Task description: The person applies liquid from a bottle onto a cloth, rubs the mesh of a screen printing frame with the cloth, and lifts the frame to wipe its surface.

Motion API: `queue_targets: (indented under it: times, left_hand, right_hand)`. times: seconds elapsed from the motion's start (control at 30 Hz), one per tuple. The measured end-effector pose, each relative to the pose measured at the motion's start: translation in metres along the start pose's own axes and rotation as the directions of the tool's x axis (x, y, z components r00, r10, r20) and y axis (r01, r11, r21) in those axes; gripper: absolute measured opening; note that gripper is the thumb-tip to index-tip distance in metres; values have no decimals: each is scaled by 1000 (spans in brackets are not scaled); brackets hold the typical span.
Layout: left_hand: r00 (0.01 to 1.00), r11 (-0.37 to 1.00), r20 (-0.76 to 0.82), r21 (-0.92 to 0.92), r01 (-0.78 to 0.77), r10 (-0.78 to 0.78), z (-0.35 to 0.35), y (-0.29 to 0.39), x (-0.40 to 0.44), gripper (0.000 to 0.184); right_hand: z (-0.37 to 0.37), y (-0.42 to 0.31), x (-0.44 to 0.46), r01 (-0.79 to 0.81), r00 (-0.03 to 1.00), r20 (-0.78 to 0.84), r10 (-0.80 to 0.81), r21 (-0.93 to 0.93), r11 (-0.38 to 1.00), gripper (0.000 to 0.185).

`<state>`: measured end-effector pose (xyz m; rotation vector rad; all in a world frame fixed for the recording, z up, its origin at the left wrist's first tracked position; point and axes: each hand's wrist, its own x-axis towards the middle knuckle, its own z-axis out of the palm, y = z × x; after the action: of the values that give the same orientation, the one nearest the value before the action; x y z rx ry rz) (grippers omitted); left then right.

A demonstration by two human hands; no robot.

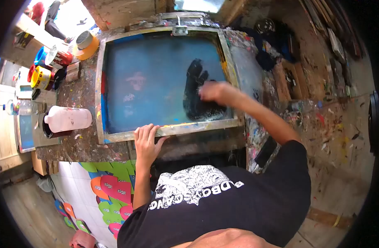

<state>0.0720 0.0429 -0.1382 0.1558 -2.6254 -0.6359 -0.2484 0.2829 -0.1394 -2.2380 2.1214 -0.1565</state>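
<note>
A framed screen with blue mesh (160, 62) lies on the stained worktable. My left hand (146, 138) rests on the near edge of its wooden frame (185, 129), fingers over the top and thumb to the side. Over the right part of the mesh is my right hand (214, 93), blurred by motion, with its fingers bent around something dark that I cannot make out. A dark wet patch (192, 93) spreads on the mesh beside and below that hand. Faint pale figures show on the mesh left of centre. A metal clamp (180, 30) sits at the far edge of the frame.
Left of the screen stand a pink-white bottle (69, 118), a yellow paint tub (40, 77), a white-and-red tub (58, 57) and tape rolls (86, 44). Colourful cut pieces (115, 188) lie below left. At the right is a wooden box (295, 80). Another person's legs show at top left.
</note>
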Motion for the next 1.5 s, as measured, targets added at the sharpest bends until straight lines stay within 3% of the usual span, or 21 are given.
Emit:
queue_targets:
  times: [0.03, 0.07, 0.2, 0.3, 0.5, 0.57, 0.6, 0.63, 0.7, 0.77, 0.83, 0.93, 0.97, 1.03, 1.1, 1.17, 1.23, 1.3, 1.37, 1.43, 1.5]
  left_hand:
    - [1000, 1000, -5, 3, 3, -3, 0, 2, -3, 50]
    - [1000, 1000, 1, 22, 4, -4, -2, 3, -3, 49]
    - [1000, 1000, -15, -7, 11, -11, 0, 3, -3, 46]
    - [1000, 1000, -22, -5, 9, -9, -1, 3, -3, 47]
    - [1000, 1000, -21, -20, 14, -15, -1, 1, -2, 48]
    - [1000, 1000, -17, -5, 13, -13, 1, 1, -4, 49]
    - [1000, 1000, -20, -15, 17, -17, 1, 1, -5, 49]
    - [1000, 1000, -22, -23, 19, -20, 3, 1, -5, 49]
    - [1000, 1000, -23, 4, 9, -9, 3, 0, -6, 49]
    - [999, 1000, -16, 9, 30, -30, 0, 1, -6, 49]
    - [999, 999, -22, -31, 26, -27, 2, 2, -5, 49]
    - [999, 999, -34, -34, 13, -14, 1, 1, -6, 48]
    - [999, 1000, -44, -20, 9, -10, 2, 1, -4, 48]
    - [999, 1000, -43, -16, 9, -9, 0, 2, -5, 48]
    - [1000, 999, -21, -27, 17, -17, 2, 0, -4, 48]
    - [999, 1000, -27, -20, 18, -19, 2, -1, -3, 48]
    - [1000, 999, -21, -29, 21, -21, 2, 2, -6, 48]
    - [1000, 1000, -22, -7, 10, -10, 1, 1, -4, 48]
    - [1000, 1000, -22, -12, 14, -15, 1, 1, -5, 48]
    - [1000, 1000, -13, -23, 15, -15, 0, 0, -2, 48]
    - [1000, 1000, -7, -11, 21, -21, 0, 1, -4, 48]
  right_hand:
    - [-2, 15, 0, -224, 964, 118, 238, -122, 967, 32]
    - [2, 7, -10, -228, 961, 131, 243, -120, 966, 32]
    - [5, -40, -17, 137, 990, -55, -131, 115, 984, 26]
    - [-25, -4, -32, -130, 985, 98, 143, -132, 983, 26]
    - [-24, -45, -41, 50, 998, 20, -53, 128, 990, 14]
    - [-32, -20, -41, -136, 946, 300, 127, 8, 991, 26]
    - [-30, -1, -34, -112, 988, 113, 110, 13, 994, 26]
    - [-27, -7, -25, -113, 986, 121, 111, 11, 994, 26]
    - [-18, -22, 10, -241, 957, -59, 283, 375, 895, 25]
    - [-22, -64, 25, -27, 999, -12, 37, 476, 879, 20]
    - [-15, -50, 14, 5, 1000, 17, -15, 485, 874, 21]
    - [-6, 32, 10, -260, 964, 54, 259, 17, 965, 26]
    - [-6, 23, 13, -266, 963, 56, 265, 10, 964, 26]
    - [-2, -22, 37, -141, 951, -233, 204, 261, 955, 27]
    - [1, -55, 37, 62, 990, -142, -22, 281, 958, 29]
    - [2, -29, 28, 24, 994, -112, -1, 205, 979, 28]
    - [4, 19, 26, -218, 956, -199, 215, 7, 976, 24]
    - [2, 16, 34, -248, 955, -150, 256, 65, 966, 22]
    - [9, -21, 41, 24, 971, -239, 28, 214, 977, 22]
    - [2, -22, 47, 65, 977, -210, -27, 175, 983, 23]
    - [8, 23, 48, -192, 947, -240, 214, 112, 975, 23]
